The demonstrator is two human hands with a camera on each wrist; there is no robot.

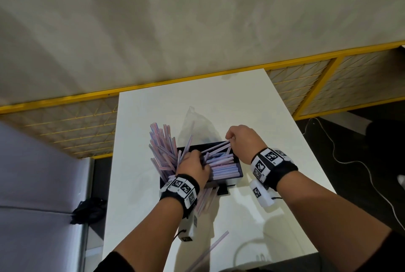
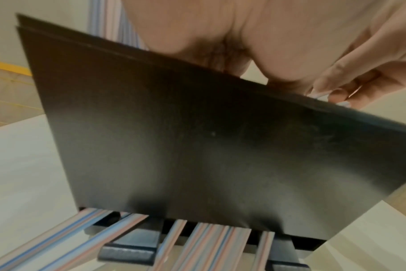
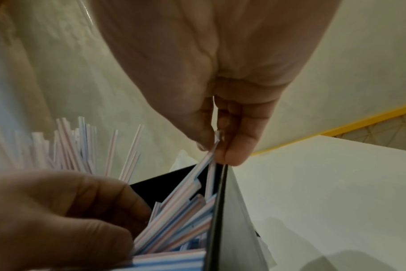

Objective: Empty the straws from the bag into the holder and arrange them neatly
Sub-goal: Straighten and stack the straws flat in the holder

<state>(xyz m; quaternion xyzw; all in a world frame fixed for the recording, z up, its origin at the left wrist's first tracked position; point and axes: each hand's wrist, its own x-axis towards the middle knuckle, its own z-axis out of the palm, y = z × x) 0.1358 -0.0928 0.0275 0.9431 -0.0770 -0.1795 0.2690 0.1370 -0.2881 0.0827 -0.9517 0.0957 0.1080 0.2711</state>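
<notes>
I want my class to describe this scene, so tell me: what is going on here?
A person is sorting striped straws in a black holder on a white table. The left hand grips a splayed bunch of straws at the holder's left end. The right hand pinches the ends of a few straws at its right end. The clear bag lies behind, and a stray straw lies near the table's front.

We note the left hand [image 1: 192, 167] gripping fanned straws [image 1: 163, 151]; the right hand [image 1: 242, 140] pinches straw ends over the black holder [image 1: 237, 167].

Thin pink-and-blue striped plastic straws [image 1: 221, 169] fill a matt black rectangular holder [image 2: 197, 146]; glossy smooth white table [image 1: 274, 131]; crinkled clear plastic bag [image 1: 192, 122].
</notes>
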